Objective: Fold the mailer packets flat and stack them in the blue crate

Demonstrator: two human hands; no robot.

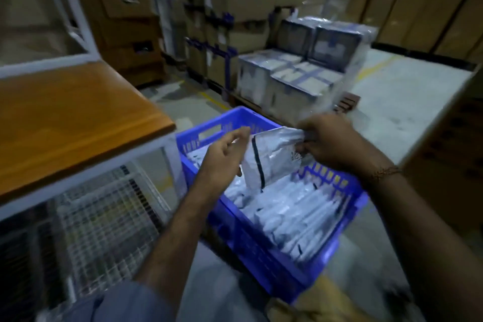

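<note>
**One packet in the air above a nearly full crate**

In the middle of the frame the right hand pinches the top corner of a white mailer packet with curled fingers. The packet hangs tilted over the blue crate, not yet inside it. The left hand is just beside the packet's left edge; its fingers are loosely bent. If they touch the packet I cannot tell, because the picture is blurred there, but they do not seem to hold anything.

The crate stands in the lower middle of the frame and already holds many white packets in rows. At the left is a wooden shelf on a white frame, and behind the crate, in the upper middle, wrapped boxes sit on a pallet.

What could go wrong, in my judgement: the packet is held by one corner only, so it may swing or slip out before it is folded flat. The plastic looks smooth and soft, so a fold may open again when released. The crate is crowded, and pushing a puffy packet in may disturb the tidy rows.

A dark stripe runs down the packet and a small dark mark sits near the right fingers, but no writing or brand can be read.
</note>
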